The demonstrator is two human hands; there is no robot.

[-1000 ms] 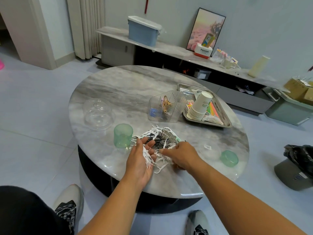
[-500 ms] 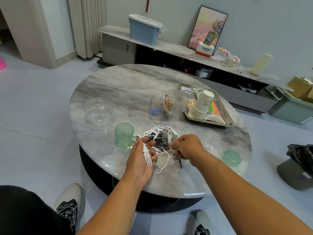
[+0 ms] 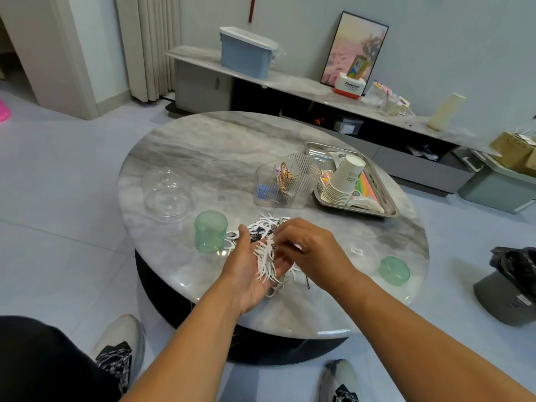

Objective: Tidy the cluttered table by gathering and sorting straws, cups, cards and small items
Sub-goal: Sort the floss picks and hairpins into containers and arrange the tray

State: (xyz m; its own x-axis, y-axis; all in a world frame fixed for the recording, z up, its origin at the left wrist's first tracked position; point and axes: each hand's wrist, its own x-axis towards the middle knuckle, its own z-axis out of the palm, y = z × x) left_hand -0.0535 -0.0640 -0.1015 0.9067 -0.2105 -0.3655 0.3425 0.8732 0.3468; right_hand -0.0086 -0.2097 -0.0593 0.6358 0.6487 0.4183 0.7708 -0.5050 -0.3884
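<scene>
My left hand (image 3: 246, 274) is turned palm up over the near edge of the round marble table (image 3: 220, 158) and holds a bundle of white floss picks (image 3: 265, 261) across its fingers. My right hand (image 3: 313, 250) reaches over from the right and pinches at the top of that bundle. Behind the hands lies a pile of white picks and dark hairpins (image 3: 261, 224). A green translucent cup (image 3: 210, 231) stands upside down just left of the pile. One black hairpin (image 3: 307, 283) lies beside my right wrist.
A clear ribbed organizer (image 3: 285, 181) with clips stands mid-table, with a steel tray (image 3: 388, 208) holding a stack of paper cups (image 3: 343, 179) and straws to its right. A clear dome lid (image 3: 167, 191) sits left, a green lid (image 3: 394, 270) right. A bin with a black bag (image 3: 513, 282) is on the floor.
My left hand has turned palm up with its picks. My right hand lifted off the table pile and moved left, up to the bundle in the left hand.
</scene>
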